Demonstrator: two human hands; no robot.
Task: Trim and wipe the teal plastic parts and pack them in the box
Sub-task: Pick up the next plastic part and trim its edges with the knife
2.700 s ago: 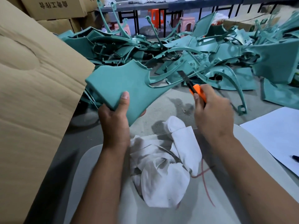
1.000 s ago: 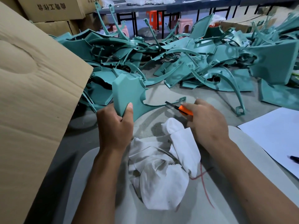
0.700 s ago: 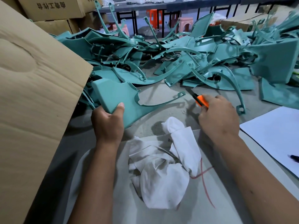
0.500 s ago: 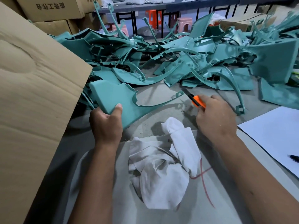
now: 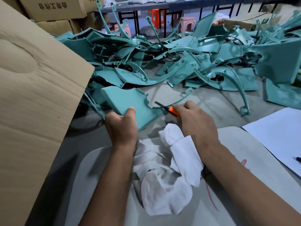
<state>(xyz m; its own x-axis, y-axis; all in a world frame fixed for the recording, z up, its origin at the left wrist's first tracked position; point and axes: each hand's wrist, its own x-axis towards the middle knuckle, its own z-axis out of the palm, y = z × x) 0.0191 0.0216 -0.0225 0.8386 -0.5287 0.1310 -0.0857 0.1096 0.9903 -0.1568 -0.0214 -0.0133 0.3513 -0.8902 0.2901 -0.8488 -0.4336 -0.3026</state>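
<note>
Left hand (image 5: 121,126) curled round the near corner of a teal part (image 5: 128,104) — thumb on top, held above the tabletop (image 5: 203,101). Right hand (image 5: 195,123) gripped an orange knife (image 5: 169,110), blade at the part's notched edge. Cardboard box (image 5: 32,95) at left — contents hidden.

This is looking like a small factory finishing and packing workshop. Beyond the gripping hands, a sprawling heap of identical teal moulded plastic parts (image 5: 187,62) is lying across a grey work surface (image 5: 203,101). Left of the grip, a large brown cardboard box flap (image 5: 37,95) is leaning in. Farther back, stacked brown cardboard cartons with printed characters (image 5: 53,7), dark metal-legged tables (image 5: 162,5) and orange and pink plastic stools (image 5: 187,22) are standing.
</note>
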